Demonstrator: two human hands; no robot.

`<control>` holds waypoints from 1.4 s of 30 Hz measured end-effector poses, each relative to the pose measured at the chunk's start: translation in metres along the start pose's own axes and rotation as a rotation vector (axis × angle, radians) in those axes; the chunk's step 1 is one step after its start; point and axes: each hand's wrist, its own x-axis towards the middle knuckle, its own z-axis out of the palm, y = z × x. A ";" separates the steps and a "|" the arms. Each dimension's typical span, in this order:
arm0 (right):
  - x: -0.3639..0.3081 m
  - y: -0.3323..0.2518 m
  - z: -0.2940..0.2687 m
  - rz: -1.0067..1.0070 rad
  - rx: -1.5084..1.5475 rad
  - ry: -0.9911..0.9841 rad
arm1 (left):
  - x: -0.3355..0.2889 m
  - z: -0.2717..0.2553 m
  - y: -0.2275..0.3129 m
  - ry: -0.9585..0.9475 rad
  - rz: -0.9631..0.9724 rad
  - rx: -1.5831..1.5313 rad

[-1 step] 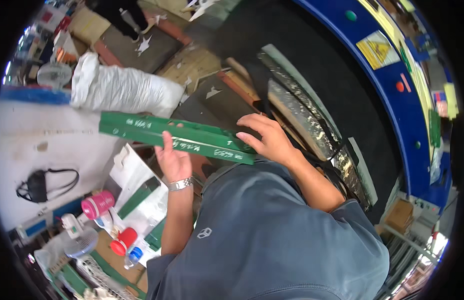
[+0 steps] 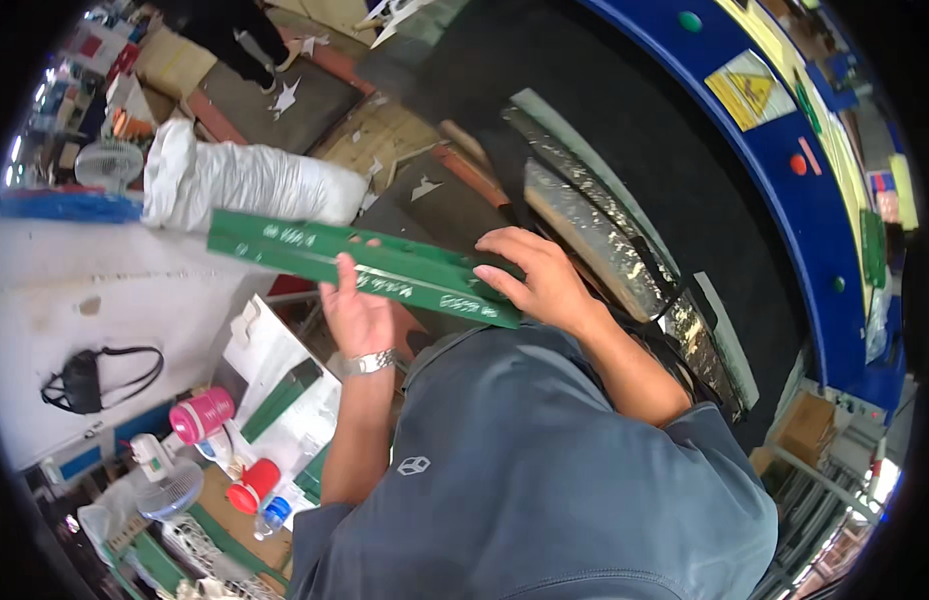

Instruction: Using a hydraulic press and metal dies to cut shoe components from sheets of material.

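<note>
My left hand [image 2: 361, 315], with a metal watch [image 2: 369, 363] at the wrist, is closed around a long green bar [image 2: 285, 245] with pale handwritten marks. The bar has a lengthwise seam; whether it is one folded piece or two stacked ones I cannot tell. It slants down from left to right in front of my body. At its right end is my right hand [image 2: 540, 272], fingers apart. The thumb tip meets or nearly meets the bar's upper edge, and the index finger reaches out beyond it. Part of the left fingers is hidden behind the bar.
Several long worn strips [image 2: 595, 220] lie on a black surface [image 2: 675, 170] beside a blue curved frame [image 2: 760, 190]. A white sack [image 2: 255, 180] lies far left. Left of me are a pink tumbler [image 2: 202, 415], red cup [image 2: 253, 485] and fan [image 2: 168, 485]. Another person [image 2: 235, 40] stands far off.
The green bar has turned slightly, its face now tipped more toward me, and shifted a little right with my left hand. My right hand keeps its pose.
</note>
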 end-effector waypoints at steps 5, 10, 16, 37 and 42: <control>-0.047 0.029 -0.097 0.266 -0.024 0.157 | -0.006 0.134 -0.124 -0.208 -0.247 0.038; -0.086 0.086 -0.157 0.417 -0.087 0.205 | -0.019 0.184 -0.223 -0.234 -0.440 0.081; -0.111 0.119 -0.184 0.701 0.097 0.228 | -0.018 0.197 -0.272 -0.160 -0.583 0.151; -0.051 0.229 -0.188 0.444 -0.739 0.208 | 0.132 0.175 -0.221 -0.523 -1.683 0.281; 0.005 0.210 -0.218 0.517 -0.760 0.265 | 0.164 0.181 -0.214 -0.615 -1.759 0.437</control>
